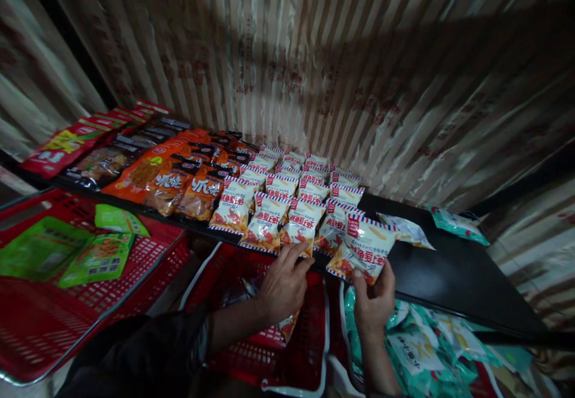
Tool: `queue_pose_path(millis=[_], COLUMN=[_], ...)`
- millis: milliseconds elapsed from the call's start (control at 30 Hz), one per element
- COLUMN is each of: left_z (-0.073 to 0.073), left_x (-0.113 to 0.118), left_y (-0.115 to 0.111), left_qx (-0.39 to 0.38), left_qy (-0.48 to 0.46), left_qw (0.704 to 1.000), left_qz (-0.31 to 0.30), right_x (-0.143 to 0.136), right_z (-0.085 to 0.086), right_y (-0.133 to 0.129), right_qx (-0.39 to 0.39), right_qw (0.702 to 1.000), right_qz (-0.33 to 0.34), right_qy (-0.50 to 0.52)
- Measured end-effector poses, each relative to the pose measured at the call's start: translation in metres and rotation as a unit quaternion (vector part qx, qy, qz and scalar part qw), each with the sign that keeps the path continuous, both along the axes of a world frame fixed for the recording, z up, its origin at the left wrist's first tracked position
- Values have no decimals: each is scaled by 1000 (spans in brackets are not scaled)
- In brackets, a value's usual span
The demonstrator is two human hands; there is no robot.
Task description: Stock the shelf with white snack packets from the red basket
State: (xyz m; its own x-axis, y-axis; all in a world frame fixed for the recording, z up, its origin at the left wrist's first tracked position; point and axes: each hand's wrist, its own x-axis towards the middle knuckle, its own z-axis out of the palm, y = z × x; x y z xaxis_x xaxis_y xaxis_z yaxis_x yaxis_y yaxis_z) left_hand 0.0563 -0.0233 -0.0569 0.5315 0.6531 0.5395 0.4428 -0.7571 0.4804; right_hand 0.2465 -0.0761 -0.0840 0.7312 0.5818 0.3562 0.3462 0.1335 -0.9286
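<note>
Rows of small white snack bags [264, 213] with red lettering and striped edges stand on a black shelf [431, 266]. My right hand [376, 296] grips the lower edge of the front bag at the right end [369, 245], thumb on its face. My left hand [287, 281] is at the shelf's front edge, its fingers bent against the bottom of another white bag [303, 223]; whether they grip it is unclear. Behind the right-hand bag, one more white bag [406, 230] lies tilted on the shelf.
Orange bags [141, 173], dark bags [103, 161] and red bags [63, 146] fill the shelf's left. A teal bag [458, 224] lies at its right end. Below are red baskets [148, 266] with green packets [99, 260] and teal bags [417, 356]. Corrugated sheeting [287, 56] stands behind.
</note>
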Motion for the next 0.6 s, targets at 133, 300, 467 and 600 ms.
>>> queue_pose_path(millis=[133, 300, 467, 600], left_z=[-2, -8, -10, -7], left_x=[-1, 0, 0, 0], left_y=[-2, -1, 2, -2], left_qx=[12, -12, -48, -58], left_qy=[65, 67, 62, 87], left_qw=[998, 997, 996, 994], left_qz=[17, 37, 41, 34], right_x=[1, 6, 9, 8], right_z=[-11, -10, -5, -8], right_y=[3, 9, 10, 9], right_qx=[-12, 4, -32, -71], right_qw=[1000, 998, 984, 975], right_qz=[27, 29, 65, 60], right_qy=[-9, -62, -161, -201])
